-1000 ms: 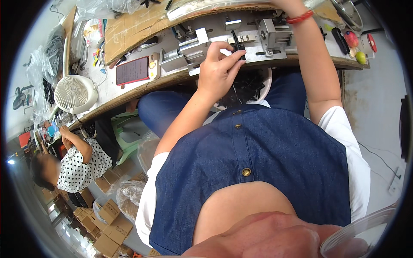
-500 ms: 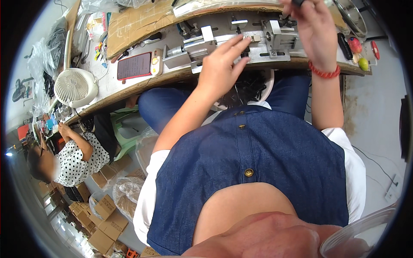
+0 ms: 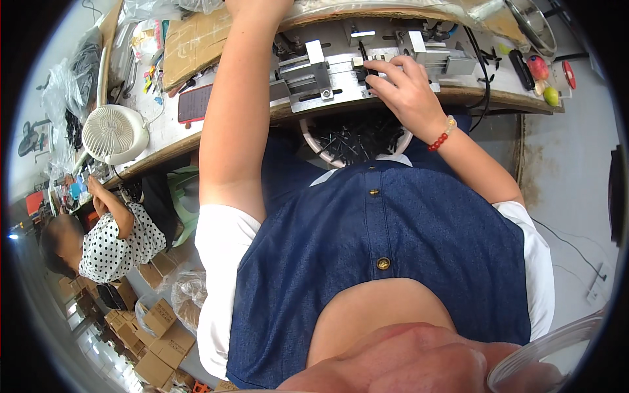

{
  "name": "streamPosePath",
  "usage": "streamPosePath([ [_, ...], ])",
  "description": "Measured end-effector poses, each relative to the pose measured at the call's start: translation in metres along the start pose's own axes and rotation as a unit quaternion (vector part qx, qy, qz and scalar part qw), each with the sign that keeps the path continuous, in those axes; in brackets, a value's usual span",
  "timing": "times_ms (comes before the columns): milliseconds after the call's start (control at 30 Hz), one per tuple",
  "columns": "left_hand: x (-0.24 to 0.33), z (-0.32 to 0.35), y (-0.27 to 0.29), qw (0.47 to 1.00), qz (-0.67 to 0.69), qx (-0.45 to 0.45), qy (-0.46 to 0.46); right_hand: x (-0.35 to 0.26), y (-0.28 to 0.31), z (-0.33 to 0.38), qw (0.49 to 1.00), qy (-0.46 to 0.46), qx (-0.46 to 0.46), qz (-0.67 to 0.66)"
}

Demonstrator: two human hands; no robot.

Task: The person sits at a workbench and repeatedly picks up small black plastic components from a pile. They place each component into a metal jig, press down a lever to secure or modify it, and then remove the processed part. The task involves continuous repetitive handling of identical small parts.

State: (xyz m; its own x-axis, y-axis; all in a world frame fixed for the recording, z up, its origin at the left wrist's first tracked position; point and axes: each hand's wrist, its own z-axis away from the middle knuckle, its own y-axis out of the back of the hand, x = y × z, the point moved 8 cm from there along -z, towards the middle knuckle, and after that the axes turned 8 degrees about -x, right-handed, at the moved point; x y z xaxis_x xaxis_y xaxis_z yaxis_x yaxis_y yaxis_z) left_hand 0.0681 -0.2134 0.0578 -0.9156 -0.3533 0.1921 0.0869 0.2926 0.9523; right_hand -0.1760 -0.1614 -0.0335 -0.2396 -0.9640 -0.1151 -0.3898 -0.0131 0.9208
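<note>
My right hand (image 3: 409, 92) is at the middle of a metal clamping fixture (image 3: 311, 75) on the bench. Its thumb and forefinger close on a slender black part (image 3: 364, 52) in the fixture. My left arm stretches far forward across the bench. Only the base of my left hand (image 3: 259, 8) shows at the upper edge, with its fingers out of the picture. Below the bench edge, a white tub (image 3: 311, 141) holds many thin black pieces (image 3: 357, 141).
To the left are a phone (image 3: 193, 105), a white fan (image 3: 113, 134) and a cardboard sheet (image 3: 187, 52). Black cables (image 3: 485, 72) hang over the bench edge at right, near a black case (image 3: 522, 70) and a metal bowl (image 3: 534, 26). A co-worker (image 3: 121, 239) sits at left.
My left hand has left the fixture and reached forward to the upper edge. My right hand, raised earlier with a dark object, has come down to the fixture.
</note>
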Motion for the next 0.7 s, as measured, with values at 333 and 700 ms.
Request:
streamPosePath([
  [333,0.021,0.095,0.006,0.891,0.398,0.121,-0.181,0.037,0.038,-0.029,0.997,0.005,0.062,-0.035],
  [700,0.058,0.177,-0.08,0.926,0.332,-0.012,-0.181,0.132,0.073,-0.122,0.994,-0.05,-0.043,0.083],
])
